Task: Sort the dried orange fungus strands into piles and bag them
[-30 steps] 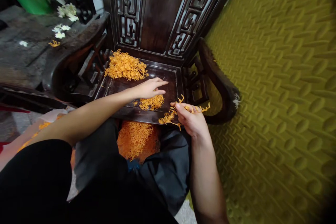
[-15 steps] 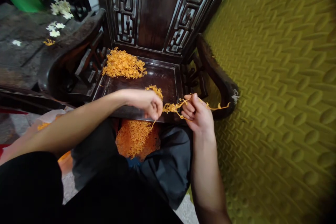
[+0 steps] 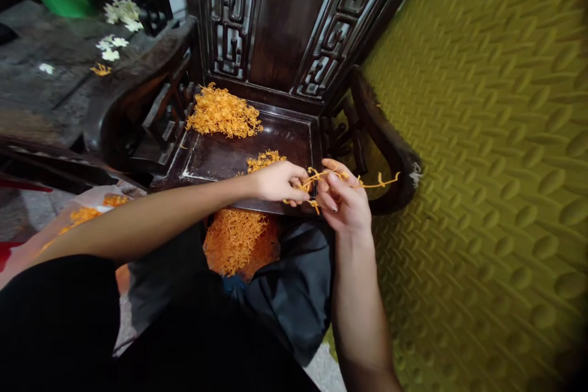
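a yellow embossed foam mat fills the right side, beside a dark carved wooden chair. below the seat's front edge, a black bag holds a heap of orange strands. a second pile of orange strands lies at the seat's back left corner. over the front edge, the left hand and right hand meet, fingers closed on a thin tangled clump of orange strands stretched between them.
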Demonstrator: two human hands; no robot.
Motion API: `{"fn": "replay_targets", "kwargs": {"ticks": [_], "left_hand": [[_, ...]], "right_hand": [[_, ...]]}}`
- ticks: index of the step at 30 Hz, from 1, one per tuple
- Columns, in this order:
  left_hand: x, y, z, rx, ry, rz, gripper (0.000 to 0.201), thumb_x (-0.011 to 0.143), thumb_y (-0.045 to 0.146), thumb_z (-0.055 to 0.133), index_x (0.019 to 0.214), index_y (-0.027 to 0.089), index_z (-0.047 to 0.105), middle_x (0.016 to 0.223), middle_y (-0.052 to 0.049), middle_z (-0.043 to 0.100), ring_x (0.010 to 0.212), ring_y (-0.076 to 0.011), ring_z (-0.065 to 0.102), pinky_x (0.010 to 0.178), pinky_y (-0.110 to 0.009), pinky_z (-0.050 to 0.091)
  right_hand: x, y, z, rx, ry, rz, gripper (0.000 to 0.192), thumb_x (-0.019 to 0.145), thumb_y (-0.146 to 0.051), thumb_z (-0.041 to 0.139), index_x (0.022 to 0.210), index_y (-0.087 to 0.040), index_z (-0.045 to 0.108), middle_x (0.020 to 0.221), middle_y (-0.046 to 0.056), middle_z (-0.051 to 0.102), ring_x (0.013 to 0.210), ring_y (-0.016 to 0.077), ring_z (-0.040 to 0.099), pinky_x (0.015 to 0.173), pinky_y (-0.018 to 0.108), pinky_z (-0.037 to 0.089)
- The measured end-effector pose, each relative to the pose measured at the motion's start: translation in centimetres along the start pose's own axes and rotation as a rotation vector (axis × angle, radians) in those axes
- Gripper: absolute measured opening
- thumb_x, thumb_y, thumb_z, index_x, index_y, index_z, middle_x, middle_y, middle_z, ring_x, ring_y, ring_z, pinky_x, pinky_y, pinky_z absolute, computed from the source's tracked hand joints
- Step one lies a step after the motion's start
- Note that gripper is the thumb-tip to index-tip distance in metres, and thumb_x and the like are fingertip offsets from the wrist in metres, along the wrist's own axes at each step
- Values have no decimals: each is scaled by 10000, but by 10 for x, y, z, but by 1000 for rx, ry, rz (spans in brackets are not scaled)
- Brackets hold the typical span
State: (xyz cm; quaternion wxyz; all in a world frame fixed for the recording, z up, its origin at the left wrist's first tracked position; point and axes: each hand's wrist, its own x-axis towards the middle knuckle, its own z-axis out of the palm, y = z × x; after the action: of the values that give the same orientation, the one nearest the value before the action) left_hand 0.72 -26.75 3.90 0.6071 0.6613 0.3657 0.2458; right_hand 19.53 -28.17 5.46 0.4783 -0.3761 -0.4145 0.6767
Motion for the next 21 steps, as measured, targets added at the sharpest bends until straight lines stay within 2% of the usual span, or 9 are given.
{"fn": "replay_targets", "kwargs": {"ticks": [3, 6, 8, 12, 14, 15, 16, 18, 21], "left_hand": [[1, 2, -4, -132, 68, -93, 134, 855, 186, 674, 971, 148, 617, 640, 33, 636, 498, -84, 586, 546, -222, 466], [0, 6, -13, -182, 166, -136, 91, 927, 220, 597, 998, 164, 588, 615, 37, 612, 417, -74, 535, 479, -221, 422], [1, 6, -17, -223, 276, -168, 107, 945, 191, 545, 1048, 169, 554, 637, 25, 619, 396, -72, 509, 455, -228, 400], [2, 7, -24, -219, 508, -145, 296, 956, 189, 572, 1232, 173, 467, 698, 27, 628, 411, -67, 462, 444, -236, 353], [0, 8, -27, -171, 548, -102, 349, 952, 221, 618, 1242, 197, 426, 698, 45, 630, 407, -62, 431, 449, -233, 331], [-1, 9, -27, -138, 542, -76, 340, 938, 232, 647, 1199, 207, 431, 687, 53, 628, 408, -59, 425, 456, -231, 329], [-2, 10, -27, -98, 520, -46, 321, 915, 240, 681, 1131, 212, 446, 677, 57, 625, 421, -58, 435, 470, -230, 338], [-5, 12, -24, 0, 452, 27, 339, 839, 257, 767, 993, 211, 469, 690, 49, 631, 492, -66, 499, 519, -232, 384], [-7, 14, -16, 177, 358, 111, 433, 742, 278, 850, 969, 209, 488, 781, 24, 662, 660, -108, 608, 621, -243, 460]], "right_hand": [[0, -1, 3, 38, 18, -59, 298, 757, -401, 817, 977, -238, 699, 651, -66, 616, 331, 23, 275, 331, 190, 184], [-3, -4, 2, 53, 60, -184, 248, 772, -415, 798, 907, -255, 664, 892, -14, 727, 443, 67, 472, 399, 231, 396], [-7, -7, -1, 70, 69, -262, 311, 757, -435, 813, 1000, -298, 676, 982, -11, 727, 556, 96, 551, 536, 296, 530], [-16, -12, -14, 42, -183, -169, 868, 632, -884, 684, 1276, -303, 666, 782, 9, 671, 627, 180, 633, 715, 444, 596], [-17, -10, -18, -17, -337, -34, 1133, 487, -1030, 579, 1280, -228, 683, 793, 69, 702, 688, 248, 693, 739, 498, 593], [-16, -8, -18, -42, -356, 13, 1156, 468, -1053, 548, 1237, -204, 705, 806, 90, 714, 683, 259, 701, 713, 492, 592], [-14, -6, -18, -60, -314, 23, 1091, 508, -1050, 534, 1158, -197, 733, 782, 85, 709, 630, 239, 685, 659, 452, 586], [-8, 2, -14, -126, -83, -79, 787, 689, -930, 600, 951, -206, 758, 678, 23, 651, 510, 150, 591, 555, 326, 532], [0, 14, -7, -280, 186, -247, 403, 822, -604, 777, 833, -202, 762, 685, -5, 649, 575, 100, 582, 597, 239, 506]]}}
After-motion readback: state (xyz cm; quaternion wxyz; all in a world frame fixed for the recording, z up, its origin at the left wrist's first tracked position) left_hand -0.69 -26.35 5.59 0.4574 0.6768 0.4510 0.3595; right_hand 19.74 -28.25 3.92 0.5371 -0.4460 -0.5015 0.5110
